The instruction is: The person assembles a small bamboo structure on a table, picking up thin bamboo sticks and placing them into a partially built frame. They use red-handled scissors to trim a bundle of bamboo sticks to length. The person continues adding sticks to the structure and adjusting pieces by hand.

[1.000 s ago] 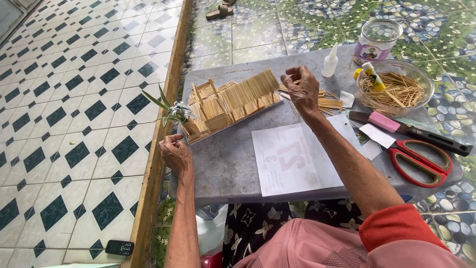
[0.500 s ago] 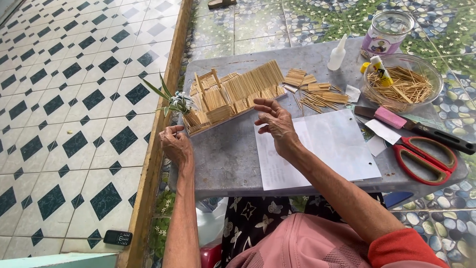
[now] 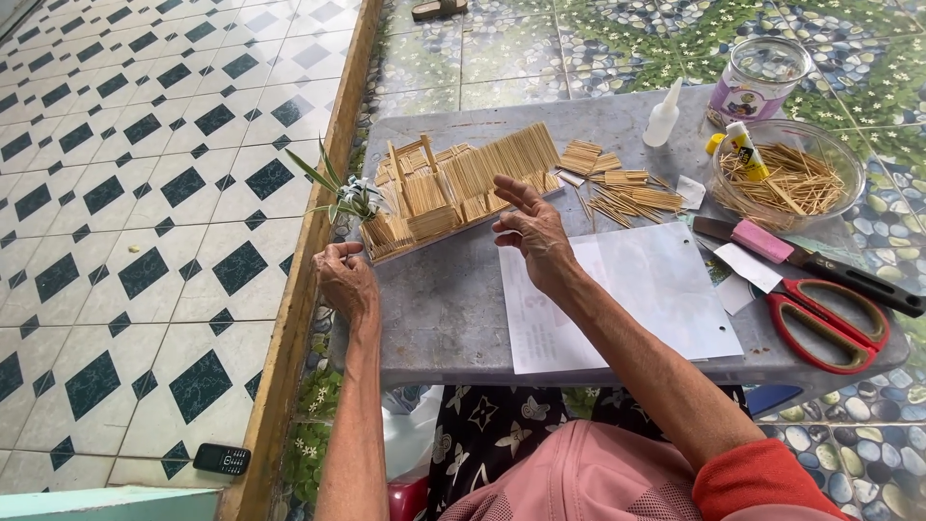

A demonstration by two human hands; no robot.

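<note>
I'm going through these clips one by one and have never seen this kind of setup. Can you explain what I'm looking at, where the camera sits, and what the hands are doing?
There is no machine: a person works with bare hands, filmed by one camera worn on the head, looking down. On a grey table stands a small model built of thin wooden sticks. The left hand grips the model's near corner at the table edge. The right hand hovers open just in front of the model, holding nothing I can see. Nearby lie loose sticks, a white sheet of paper, red scissors, a craft knife, a glue bottle and a glass bowl of sticks.
</note>
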